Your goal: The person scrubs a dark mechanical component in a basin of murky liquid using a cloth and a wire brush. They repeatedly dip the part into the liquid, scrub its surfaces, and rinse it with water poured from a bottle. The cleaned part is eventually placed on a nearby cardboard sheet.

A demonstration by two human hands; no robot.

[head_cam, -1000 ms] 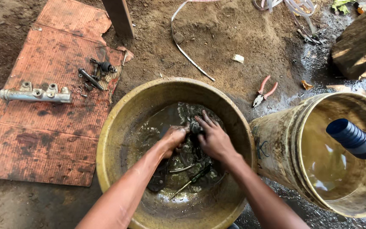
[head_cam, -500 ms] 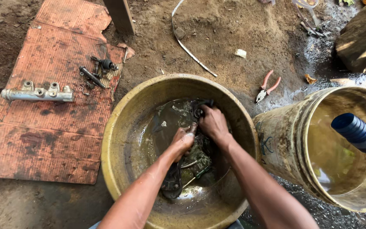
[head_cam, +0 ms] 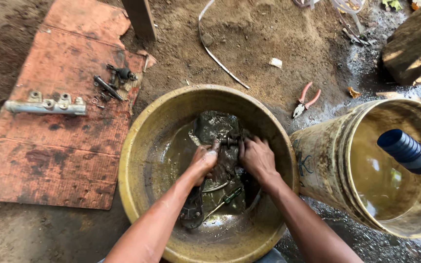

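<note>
Here the left hand (head_cam: pixel 204 159) and right hand (head_cam: pixel 256 157) both grip a greasy metal part (head_cam: pixel 224 146) in the yellow basin (head_cam: pixel 137 146), apparently washing it; next it probably needs turning, with firm grips.

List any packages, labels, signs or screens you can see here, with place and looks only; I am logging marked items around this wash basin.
Printed mark: on the outer wall of the dirty cream bucket right of the yellow basin; small, dark blue-green, partly smeared with grime.
No packages, signs or screens are visible.
</note>
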